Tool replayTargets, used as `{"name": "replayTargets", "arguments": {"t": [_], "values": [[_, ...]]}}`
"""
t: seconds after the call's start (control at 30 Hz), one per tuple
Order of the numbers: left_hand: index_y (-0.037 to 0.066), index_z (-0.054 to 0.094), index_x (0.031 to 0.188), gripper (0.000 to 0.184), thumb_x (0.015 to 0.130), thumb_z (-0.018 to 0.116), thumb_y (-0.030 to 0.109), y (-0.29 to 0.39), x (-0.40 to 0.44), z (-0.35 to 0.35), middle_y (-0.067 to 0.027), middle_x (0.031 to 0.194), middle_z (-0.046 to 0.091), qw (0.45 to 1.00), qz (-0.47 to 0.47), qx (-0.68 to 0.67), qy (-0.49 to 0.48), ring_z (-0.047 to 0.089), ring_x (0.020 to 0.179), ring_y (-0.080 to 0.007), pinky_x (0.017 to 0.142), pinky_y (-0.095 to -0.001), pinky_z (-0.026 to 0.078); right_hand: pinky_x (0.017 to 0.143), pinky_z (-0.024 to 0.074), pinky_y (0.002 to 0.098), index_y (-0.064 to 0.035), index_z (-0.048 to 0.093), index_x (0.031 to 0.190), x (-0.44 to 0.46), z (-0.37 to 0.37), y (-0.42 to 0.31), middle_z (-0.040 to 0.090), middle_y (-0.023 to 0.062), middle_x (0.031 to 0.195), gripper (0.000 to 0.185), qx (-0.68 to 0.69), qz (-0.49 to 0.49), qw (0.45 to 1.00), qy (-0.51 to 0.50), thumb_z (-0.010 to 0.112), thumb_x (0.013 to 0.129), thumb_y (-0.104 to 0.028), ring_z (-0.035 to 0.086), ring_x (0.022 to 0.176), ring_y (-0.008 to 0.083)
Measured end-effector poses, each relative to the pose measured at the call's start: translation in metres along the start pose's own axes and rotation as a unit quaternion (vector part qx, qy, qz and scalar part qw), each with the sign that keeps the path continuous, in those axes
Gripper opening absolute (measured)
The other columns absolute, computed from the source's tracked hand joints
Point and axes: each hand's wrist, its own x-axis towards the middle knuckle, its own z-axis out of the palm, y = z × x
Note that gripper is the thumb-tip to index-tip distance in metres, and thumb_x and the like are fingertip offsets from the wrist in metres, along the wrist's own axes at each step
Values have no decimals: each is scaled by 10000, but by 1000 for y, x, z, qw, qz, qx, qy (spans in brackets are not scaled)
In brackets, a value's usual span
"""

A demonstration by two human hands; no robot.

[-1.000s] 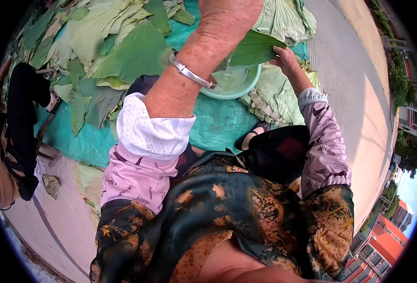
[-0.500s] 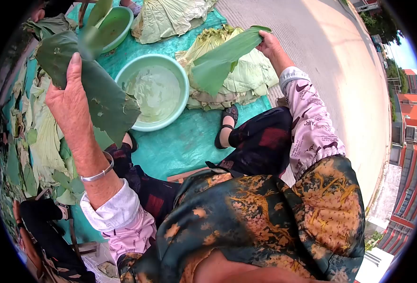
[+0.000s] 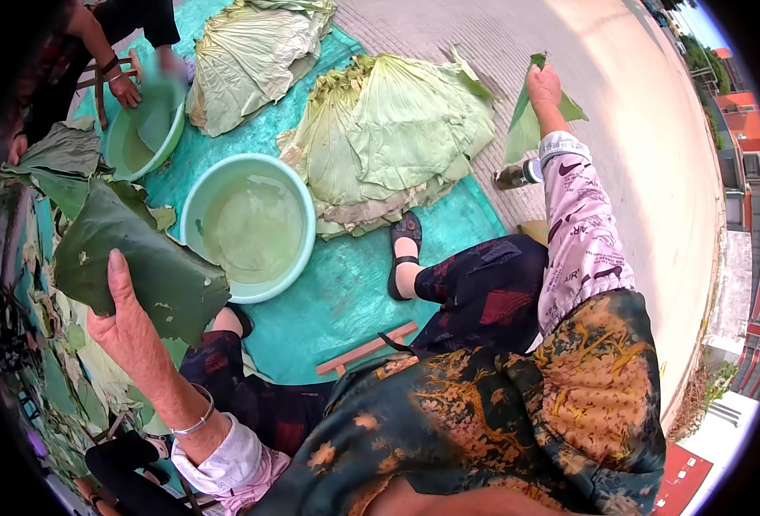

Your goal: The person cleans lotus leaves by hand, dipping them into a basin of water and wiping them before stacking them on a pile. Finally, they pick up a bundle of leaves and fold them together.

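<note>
My left hand (image 3: pixel 130 331) grips a dark green lotus leaf (image 3: pixel 139 258), thumb on top, with small holes in the leaf. Out to the right, my right hand (image 3: pixel 545 86) is closed on a lighter green leaf piece (image 3: pixel 524 129) that hangs below and beside the fist over the pavement. Between my hands stands a pale green basin (image 3: pixel 189 202) holding cloudy water. Behind it and to the right lies a stack of pale, flattened lotus leaves (image 3: pixel 414 129).
A second leaf stack (image 3: pixel 255 56) lies farther back on the teal sheet (image 3: pixel 345 297). A co-worker's hand (image 3: pixel 124 89) is at a smaller green basin (image 3: pixel 173 129). A jar (image 3: pixel 517 175) stands on the pavement near my right arm. Loose leaves (image 3: pixel 70 378) cover the left side.
My right hand has moved right and outward with its leaf, away from the pale stack. My left hand, still holding its leaf, sits lower in view. The camera view has shifted.
</note>
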Motion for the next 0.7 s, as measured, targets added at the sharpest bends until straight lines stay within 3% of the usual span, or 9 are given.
{"name": "replayTargets", "arguments": {"t": [0.2, 0.37, 0.53, 0.67, 0.7], "values": [[-25, 648, 965, 239, 855, 639, 187, 7, -28, -39, -24, 867, 640, 999, 17, 42, -7, 545, 724, -75, 659, -216, 444, 779, 467, 438, -86, 587, 1016, -12, -4, -73, 631, 178, 1000, 300, -28, -60, 995, -71, 426, 859, -283, 599, 948, 340], [-14, 631, 997, 271, 859, 633, 219, -7, -62, -45, -24, 923, 626, 995, 65, 71, -13, 544, 776, -91, 706, -232, 443, 777, 485, 410, -85, 581, 975, -54, 73, -118, 631, 152, 1005, 218, -6, -162, 982, -95, 416, 854, -158, 613, 947, 304], [-24, 622, 1017, 301, 857, 634, 230, 1, -4, -4, -39, 945, 623, 987, 24, 140, -68, 549, 800, -108, 722, -245, 449, 732, 485, 428, -85, 557, 953, -72, 149, -139, 617, 143, 970, 200, -2, -182, 976, -121, 416, 853, -187, 617, 872, 320], [-67, 581, 1063, 311, 893, 579, 194, -9, -3, 1, -76, 990, 609, 979, 9, 191, -76, 545, 812, -128, 730, -259, 458, 694, 485, 440, -84, 549, 929, -63, 151, -139, 614, 143, 920, 191, 19, -182, 980, -83, 432, 854, -215, 618, 832, 320], [-71, 580, 1060, 315, 894, 577, 197, 33, 1, -14, -77, 983, 611, 980, 4, 179, -85, 543, 811, -129, 732, -259, 454, 684, 486, 441, -81, 554, 919, -53, 104, -152, 614, 142, 922, 184, 18, -179, 980, -84, 446, 846, -211, 618, 815, 323]]}}
